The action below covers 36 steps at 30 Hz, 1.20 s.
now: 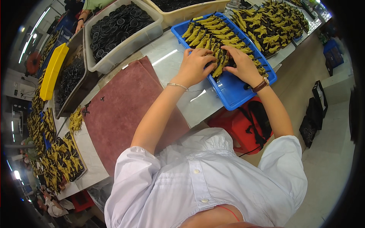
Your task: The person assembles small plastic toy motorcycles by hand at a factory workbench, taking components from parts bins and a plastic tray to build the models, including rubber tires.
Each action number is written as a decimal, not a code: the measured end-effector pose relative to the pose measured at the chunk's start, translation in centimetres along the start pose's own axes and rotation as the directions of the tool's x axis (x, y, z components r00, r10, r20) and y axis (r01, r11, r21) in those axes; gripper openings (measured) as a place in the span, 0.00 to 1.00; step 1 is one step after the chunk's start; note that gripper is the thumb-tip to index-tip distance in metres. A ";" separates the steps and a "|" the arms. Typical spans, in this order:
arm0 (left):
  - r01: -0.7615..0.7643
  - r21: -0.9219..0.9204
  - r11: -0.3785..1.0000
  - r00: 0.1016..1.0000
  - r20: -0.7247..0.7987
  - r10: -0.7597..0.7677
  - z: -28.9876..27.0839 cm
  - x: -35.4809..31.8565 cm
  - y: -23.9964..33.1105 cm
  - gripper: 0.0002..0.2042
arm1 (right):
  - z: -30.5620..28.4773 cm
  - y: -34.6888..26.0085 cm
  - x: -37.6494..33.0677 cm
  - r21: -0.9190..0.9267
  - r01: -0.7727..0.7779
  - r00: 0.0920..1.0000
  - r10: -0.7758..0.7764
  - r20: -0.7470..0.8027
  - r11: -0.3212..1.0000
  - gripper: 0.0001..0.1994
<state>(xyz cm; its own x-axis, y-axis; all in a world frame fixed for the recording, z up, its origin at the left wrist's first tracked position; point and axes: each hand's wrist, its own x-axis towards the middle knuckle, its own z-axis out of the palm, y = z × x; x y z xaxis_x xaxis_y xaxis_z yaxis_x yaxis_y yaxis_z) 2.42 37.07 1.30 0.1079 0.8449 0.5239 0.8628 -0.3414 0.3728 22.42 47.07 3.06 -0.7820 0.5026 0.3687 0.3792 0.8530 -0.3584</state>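
Note:
Rows of small yellow-and-black plastic parts (pixel 218 28) lie close together in a blue tray (pixel 227 95), its near end showing bare blue plastic. Over the near edge of these rows, my left hand (pixel 195 67) curls its thumb and fingers against the left side of a yellow-and-black part (pixel 219 70). My right hand (pixel 245 67) closes in from the other side, fingers bent over the same part and thumb toward it. The fingertips partly hide where they touch. A bracelet is on my left wrist, and a brown-strapped watch on my right.
A reddish-brown cloth mat (pixel 129 102) covers the table left of the tray. Behind it stands a translucent bin (pixel 125 49) of black discs, beside a yellow lid-like piece (pixel 54 72). More yellow-and-black parts (pixel 273 24) lie heaped beyond the tray. Another person's hand (pixel 80 26) shows far left.

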 end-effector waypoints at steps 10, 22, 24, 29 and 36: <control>0.164 0.129 0.978 0.951 -0.285 -0.121 -15.5 -13.6 4.9 0.11 | 0.2 -2.6 -1.6 -0.182 -0.053 0.997 0.042 -0.064 0.982 0.41; 0.910 -0.341 -0.235 -0.409 -0.834 -0.371 -19.5 -68.6 13.9 0.26 | 10.3 -21.9 -2.2 0.464 0.193 0.921 0.004 -0.390 0.864 0.22; 0.645 -0.408 -0.646 -0.756 -0.459 -0.466 -16.7 -71.0 15.0 0.57 | 12.6 -24.0 -2.6 0.458 0.211 0.943 -0.056 -0.328 0.864 0.22; 0.418 -0.310 -0.854 -0.907 -0.200 -0.371 -9.7 -79.8 24.1 0.67 | 16.6 -31.2 -3.0 0.516 0.313 0.948 -0.295 -0.120 0.797 0.22; 0.522 -0.108 -0.846 -0.838 -0.248 -0.486 -11.0 -80.5 19.5 0.68 | 17.3 -34.0 -3.6 0.465 0.372 0.923 -0.374 -0.093 0.803 0.22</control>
<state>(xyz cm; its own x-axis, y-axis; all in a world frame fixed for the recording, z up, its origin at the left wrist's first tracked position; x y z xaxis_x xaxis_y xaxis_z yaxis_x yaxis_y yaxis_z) 5.15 -42.16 -25.16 -0.6319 -0.6445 -0.4306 -0.7269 0.6855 0.0407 3.78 13.88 -0.88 -0.8176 0.1578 0.5537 -0.2164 0.8070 -0.5495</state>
